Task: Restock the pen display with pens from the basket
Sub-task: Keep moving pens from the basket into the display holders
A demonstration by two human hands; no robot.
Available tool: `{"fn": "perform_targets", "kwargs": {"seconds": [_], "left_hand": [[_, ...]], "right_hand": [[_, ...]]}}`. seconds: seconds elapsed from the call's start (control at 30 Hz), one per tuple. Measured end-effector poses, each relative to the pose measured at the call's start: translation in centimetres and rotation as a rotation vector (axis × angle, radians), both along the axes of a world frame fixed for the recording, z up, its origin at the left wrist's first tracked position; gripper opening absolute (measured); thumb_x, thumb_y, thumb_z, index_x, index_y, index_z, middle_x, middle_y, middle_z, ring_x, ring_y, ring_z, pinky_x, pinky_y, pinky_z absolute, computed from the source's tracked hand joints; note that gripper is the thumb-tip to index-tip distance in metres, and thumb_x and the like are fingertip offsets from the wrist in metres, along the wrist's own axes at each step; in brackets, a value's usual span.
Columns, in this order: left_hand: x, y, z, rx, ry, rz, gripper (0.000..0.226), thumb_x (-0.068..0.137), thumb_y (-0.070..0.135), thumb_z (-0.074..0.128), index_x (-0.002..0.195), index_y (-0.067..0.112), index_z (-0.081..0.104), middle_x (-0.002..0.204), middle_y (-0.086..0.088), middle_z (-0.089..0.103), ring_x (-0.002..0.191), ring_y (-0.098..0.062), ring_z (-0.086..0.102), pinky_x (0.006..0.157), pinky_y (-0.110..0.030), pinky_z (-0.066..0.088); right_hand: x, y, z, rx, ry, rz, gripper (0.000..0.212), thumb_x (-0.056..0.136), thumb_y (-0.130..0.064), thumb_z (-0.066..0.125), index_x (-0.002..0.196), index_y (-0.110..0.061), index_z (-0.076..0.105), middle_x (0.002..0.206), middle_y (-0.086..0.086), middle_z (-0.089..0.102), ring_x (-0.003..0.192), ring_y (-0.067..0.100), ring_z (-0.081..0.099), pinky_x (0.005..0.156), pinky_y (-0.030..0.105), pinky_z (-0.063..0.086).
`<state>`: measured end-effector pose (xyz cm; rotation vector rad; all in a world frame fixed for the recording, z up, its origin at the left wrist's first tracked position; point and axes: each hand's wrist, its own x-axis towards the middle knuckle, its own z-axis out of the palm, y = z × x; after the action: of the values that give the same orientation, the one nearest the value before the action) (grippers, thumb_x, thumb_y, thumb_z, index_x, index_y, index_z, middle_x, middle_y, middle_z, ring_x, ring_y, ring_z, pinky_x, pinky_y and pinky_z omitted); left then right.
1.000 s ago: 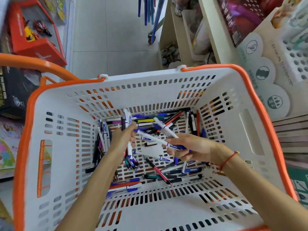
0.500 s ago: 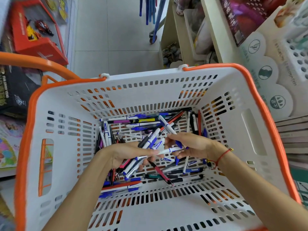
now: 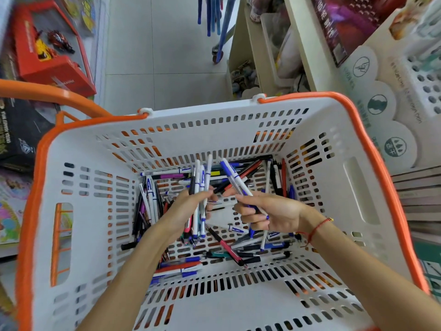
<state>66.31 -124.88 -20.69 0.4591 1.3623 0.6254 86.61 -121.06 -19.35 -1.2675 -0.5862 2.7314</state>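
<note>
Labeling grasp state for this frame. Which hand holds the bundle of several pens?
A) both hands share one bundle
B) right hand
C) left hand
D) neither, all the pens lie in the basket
C: the left hand grips a bundle of white-and-blue pens standing upright above the basket floor, while the right hand pinches a single white-and-blue pen of its own, apart from the bundle.

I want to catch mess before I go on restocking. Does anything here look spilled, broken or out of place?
Nothing looks spilled or broken. The loose pens lie jumbled at all angles, but all inside the basket. The left hand holds a bundle of pens, and the right hand holds one pen.
</note>
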Motion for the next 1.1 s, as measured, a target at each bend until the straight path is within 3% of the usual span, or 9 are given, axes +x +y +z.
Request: {"fn": "perform_targets", "kwargs": {"seconds": [0.17,0.27,0.37,0.57,0.7,0.8,0.9,1.0,1.1], "left_hand": [[2.1,0.4,0.2,0.037,0.137,0.143,0.038,0.096,0.044,0.052,0.078,0.011,0.053,0.059,-0.001,0.045,0.064,-0.015,0.054,0.050,-0.009,0.044],[2.8,0.1,0.3,0.014,0.138,0.173,0.040,0.088,0.055,0.057,0.078,0.017,0.058,0.067,0.002,0.061,0.081,-0.009,0.065,0.067,-0.019,0.042],[3.4,0.3,0.5,0.002,0.153,0.168,0.047,0.082,0.057,0.064,0.073,0.011,0.061,0.066,-0.001,0.061,0.068,-0.008,0.057,0.073,-0.022,0.036],[3.4,0.7,1.0,-0.098,0.164,0.111,0.055,0.076,0.061,0.069,0.061,0.011,0.050,0.049,-0.002,0.047,0.062,-0.015,0.053,0.098,-0.035,0.029],[3.9,-0.1,2.7,-0.116,0.175,0.093,0.052,0.075,0.055,0.073,0.070,0.009,0.050,0.070,-0.005,0.060,0.088,-0.011,0.054,0.114,-0.046,0.021],[4.6,-1.0,4.4,-0.143,0.143,0.059,0.061,0.072,0.058,0.071,0.099,0.004,0.064,0.085,0.005,0.056,0.103,-0.013,0.042,0.115,-0.046,0.021],[5.5,-1.3,5.9,-0.152,0.153,-0.017,0.075,0.064,0.068,0.069,0.106,0.006,0.064,0.117,-0.005,0.061,0.124,-0.018,0.044,0.114,-0.048,0.023],[6.9,-1.0,8.3,-0.151,0.148,-0.139,0.096,0.070,0.069,0.065,0.139,0.005,0.047,0.147,-0.012,0.044,0.139,-0.028,0.035,0.114,-0.048,0.023],[8.7,-0.4,10.9,-0.124,0.115,-0.226,0.106,0.075,0.067,0.064,0.152,0.008,0.024,0.160,-0.009,0.023,0.147,-0.028,0.021,0.115,-0.046,0.022]], "right_hand": [[-1.7,-0.7,-0.1,0.059,-0.002,0.015,0.021,0.102,-0.026,0.042,0.117,-0.019,0.054,0.067,-0.003,0.029,0.049,0.006,0.022,0.042,0.015,0.021],[-2.3,-1.0,0.0,0.107,-0.033,0.028,0.017,0.104,-0.026,0.040,0.117,-0.018,0.047,0.065,-0.005,0.033,0.049,0.006,0.025,0.043,0.016,0.021],[-2.6,-1.1,0.2,0.181,-0.085,0.099,0.020,0.105,-0.029,0.040,0.109,-0.016,0.053,0.066,-0.003,0.031,0.051,0.008,0.025,0.047,0.017,0.024],[-2.3,-1.0,1.7,0.265,-0.177,0.322,0.031,0.105,-0.033,0.037,0.102,-0.007,0.054,0.074,0.003,0.058,0.058,0.013,0.054,0.065,0.028,0.053],[-2.7,-1.3,4.0,0.327,-0.258,0.568,0.044,0.104,-0.043,0.035,0.095,-0.004,0.053,0.090,0.014,0.070,0.071,0.022,0.069,0.072,0.030,0.060],[-2.8,-1.9,6.1,0.381,-0.307,0.660,0.044,0.104,-0.040,0.035,0.084,-0.006,0.053,0.082,0.012,0.068,0.059,0.014,0.068,0.062,0.022,0.058],[-1.9,-2.8,8.0,0.430,-0.351,0.622,0.042,0.104,-0.036,0.038,0.077,-0.006,0.051,0.080,0.012,0.066,0.051,0.009,0.065,0.056,0.018,0.055],[-0.2,-3.8,9.7,0.463,-0.344,0.566,0.043,0.102,-0.039,0.043,0.090,0.001,0.054,0.095,0.023,0.069,0.054,0.010,0.066,0.061,0.020,0.057],[1.9,-4.6,12.1,0.506,-0.367,0.503,0.049,0.101,-0.043,0.043,0.100,0.005,0.057,0.106,0.031,0.066,0.055,0.009,0.064,0.067,0.025,0.055]]}}
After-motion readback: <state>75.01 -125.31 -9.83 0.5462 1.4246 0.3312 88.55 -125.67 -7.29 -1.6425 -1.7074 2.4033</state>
